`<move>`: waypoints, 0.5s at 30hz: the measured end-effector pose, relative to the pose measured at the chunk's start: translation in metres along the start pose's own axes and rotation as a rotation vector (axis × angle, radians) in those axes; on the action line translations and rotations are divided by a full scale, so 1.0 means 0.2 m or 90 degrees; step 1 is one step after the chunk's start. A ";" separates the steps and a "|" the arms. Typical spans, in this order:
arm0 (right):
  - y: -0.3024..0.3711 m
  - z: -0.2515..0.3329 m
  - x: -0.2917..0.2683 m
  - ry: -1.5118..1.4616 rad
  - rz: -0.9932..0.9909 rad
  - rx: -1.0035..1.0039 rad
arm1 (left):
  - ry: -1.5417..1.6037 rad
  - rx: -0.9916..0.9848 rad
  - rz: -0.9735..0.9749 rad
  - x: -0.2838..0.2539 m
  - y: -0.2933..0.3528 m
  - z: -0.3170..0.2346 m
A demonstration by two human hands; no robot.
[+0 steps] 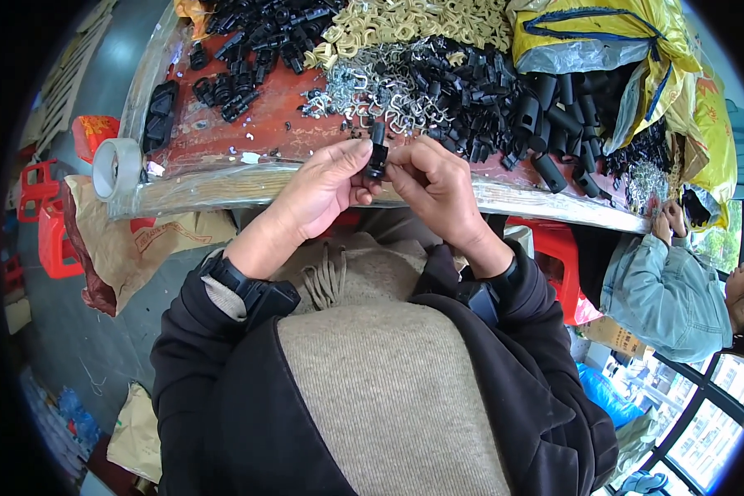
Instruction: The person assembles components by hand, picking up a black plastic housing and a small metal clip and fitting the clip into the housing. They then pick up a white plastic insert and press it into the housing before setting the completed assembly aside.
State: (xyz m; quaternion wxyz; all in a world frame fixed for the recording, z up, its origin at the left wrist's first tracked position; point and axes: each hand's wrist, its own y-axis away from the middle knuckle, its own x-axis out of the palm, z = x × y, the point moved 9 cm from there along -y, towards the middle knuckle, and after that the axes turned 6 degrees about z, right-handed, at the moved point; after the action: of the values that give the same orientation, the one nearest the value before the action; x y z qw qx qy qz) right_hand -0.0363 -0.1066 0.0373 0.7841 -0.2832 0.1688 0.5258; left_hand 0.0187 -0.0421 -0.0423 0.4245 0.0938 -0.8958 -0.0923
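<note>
My left hand (326, 186) and my right hand (434, 186) meet just in front of the table edge, both pinching one small black plastic part (377, 155) between thumbs and fingertips. The part stands roughly upright between them. Just beyond it on the red table (223, 124) lie a heap of small silver metal clips (380, 87) and a pile of black plastic tubes (504, 103). Beige plastic hooks (405, 23) are heaped farther back.
More black clips (248, 50) lie at the table's far left, with a roll of clear tape (116, 168) at its left corner. A yellow sack (612, 41) sits at the right. Another person in a denim jacket (665, 293) works at the right end. Red stools (45, 219) stand left.
</note>
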 end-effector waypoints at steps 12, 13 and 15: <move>0.00 0.01 0.07 0.109 0.049 -0.054 | -0.083 -0.028 -0.007 -0.02 0.03 0.05; 0.00 0.01 0.07 0.108 0.050 -0.053 | -0.082 -0.029 -0.008 -0.01 0.03 0.05; 0.00 0.01 0.08 0.105 0.081 -0.042 | -0.103 -0.035 0.000 0.00 0.04 0.07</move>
State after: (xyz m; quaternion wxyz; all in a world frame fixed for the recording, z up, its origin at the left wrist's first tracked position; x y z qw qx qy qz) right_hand -0.0305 -0.0939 0.0293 0.7232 -0.3397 0.2330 0.5544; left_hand 0.0074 -0.0336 -0.0480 0.3529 0.0746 -0.9243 -0.1244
